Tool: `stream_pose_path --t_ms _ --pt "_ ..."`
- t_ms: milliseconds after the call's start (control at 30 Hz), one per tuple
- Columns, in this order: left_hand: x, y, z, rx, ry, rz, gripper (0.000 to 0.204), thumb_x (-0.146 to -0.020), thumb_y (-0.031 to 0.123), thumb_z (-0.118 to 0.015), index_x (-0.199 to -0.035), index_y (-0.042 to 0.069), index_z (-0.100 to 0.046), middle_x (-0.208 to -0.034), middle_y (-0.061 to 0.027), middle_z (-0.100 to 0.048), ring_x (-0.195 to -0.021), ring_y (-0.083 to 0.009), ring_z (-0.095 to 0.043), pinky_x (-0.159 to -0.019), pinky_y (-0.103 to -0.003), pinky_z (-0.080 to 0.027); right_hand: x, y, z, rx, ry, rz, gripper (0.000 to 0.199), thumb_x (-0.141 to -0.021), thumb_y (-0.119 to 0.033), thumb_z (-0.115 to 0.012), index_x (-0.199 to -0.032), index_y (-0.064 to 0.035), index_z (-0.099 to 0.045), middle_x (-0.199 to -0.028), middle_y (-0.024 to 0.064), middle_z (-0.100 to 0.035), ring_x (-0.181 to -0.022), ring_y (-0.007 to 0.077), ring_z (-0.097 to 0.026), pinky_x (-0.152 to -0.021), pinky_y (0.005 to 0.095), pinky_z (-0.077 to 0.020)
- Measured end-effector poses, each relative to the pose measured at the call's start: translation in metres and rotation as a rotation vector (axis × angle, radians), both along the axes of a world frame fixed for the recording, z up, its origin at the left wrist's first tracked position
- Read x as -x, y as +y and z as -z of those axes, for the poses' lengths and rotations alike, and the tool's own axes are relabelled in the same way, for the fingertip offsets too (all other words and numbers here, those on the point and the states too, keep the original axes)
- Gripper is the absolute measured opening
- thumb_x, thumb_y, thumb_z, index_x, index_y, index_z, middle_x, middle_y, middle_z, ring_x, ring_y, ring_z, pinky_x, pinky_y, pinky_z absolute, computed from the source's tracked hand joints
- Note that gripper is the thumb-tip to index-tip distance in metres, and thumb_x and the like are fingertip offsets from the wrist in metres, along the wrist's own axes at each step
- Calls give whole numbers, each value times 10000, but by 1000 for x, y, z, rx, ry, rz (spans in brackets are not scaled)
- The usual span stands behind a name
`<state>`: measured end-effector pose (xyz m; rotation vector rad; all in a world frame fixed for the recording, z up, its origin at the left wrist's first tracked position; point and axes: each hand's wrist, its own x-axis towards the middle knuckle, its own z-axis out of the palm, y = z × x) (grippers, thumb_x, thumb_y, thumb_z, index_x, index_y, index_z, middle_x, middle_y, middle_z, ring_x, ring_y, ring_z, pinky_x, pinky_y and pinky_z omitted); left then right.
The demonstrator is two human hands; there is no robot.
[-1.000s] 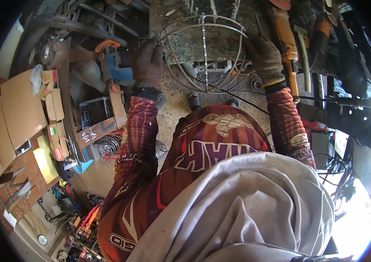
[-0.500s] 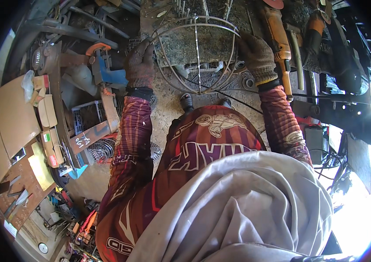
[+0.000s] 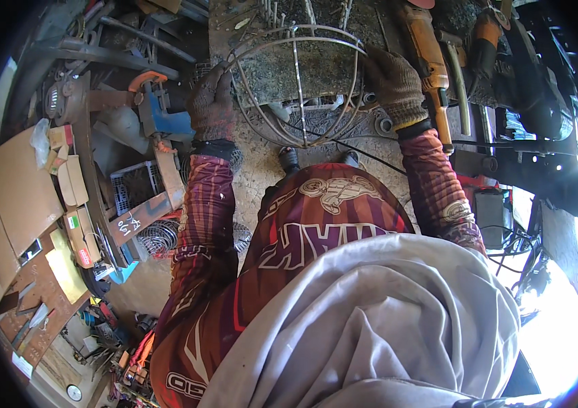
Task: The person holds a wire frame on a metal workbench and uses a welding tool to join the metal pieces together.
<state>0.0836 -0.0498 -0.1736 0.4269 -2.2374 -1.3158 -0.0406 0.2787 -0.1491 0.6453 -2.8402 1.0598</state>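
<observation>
Between my two hands hangs a round wire frame (image 3: 300, 92), made of thin metal rings joined by a straight crossbar. My left hand (image 3: 211, 102), in a dark knitted work glove, is closed on the ring's left edge. On the opposite edge, my right hand (image 3: 395, 81) grips the ring in a matching glove with a yellowish cuff. The frame is tilted in front of my body and overlaps the near edge of a dark, stained workbench (image 3: 261, 81). Some of my fingertips are hidden behind the gloves.
An orange angle grinder (image 3: 428, 54) and a hammer (image 3: 458, 81) lie right of my right hand. Upright metal rods (image 3: 309, 13) stand on the bench's far part. A blue clamp-like tool (image 3: 166, 119) and cardboard boxes (image 3: 24, 183) are at left. A dark cable (image 3: 370, 156) crosses below the frame.
The wire frame and both hands have shifted slightly left in the picture, along with the bench and surroundings. Both hands keep their hold on the frame.
</observation>
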Motion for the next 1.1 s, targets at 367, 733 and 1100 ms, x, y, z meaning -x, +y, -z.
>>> stream_pose_path --t_ms 367,733,1100 --pt "5 0 10 128 155 -34 232 -950 105 -702 -1162 14 -726 -1050 -120 -759 -970 -184 -715 -870 -312 -549 1 2 3 -32 96 -40 459 -1004 -468 -521 -1279 -126 -656 -1092 178 -714 -1038 384 -674 -888 481 -532" --pt "2 10 -31 409 173 -28 283 -955 209 -681 -1178 36 -704 -1105 -136 -719 -1006 -246 -675 -888 -359 -513 4 2 10 -95 173 -46 422 -1002 -438 -540 -1272 -139 -664 -1072 183 -719 -1016 390 -675 -866 490 -535" --pt "39 41 -100 797 116 279 227 -894 147 -723 -1118 112 -741 -1030 -120 -739 -910 -325 -713 -778 -380 -565 4 6 11 -61 256 -78 419 -993 -428 -559 -1245 -116 -680 -1046 187 -722 -1003 379 -683 -852 477 -542"
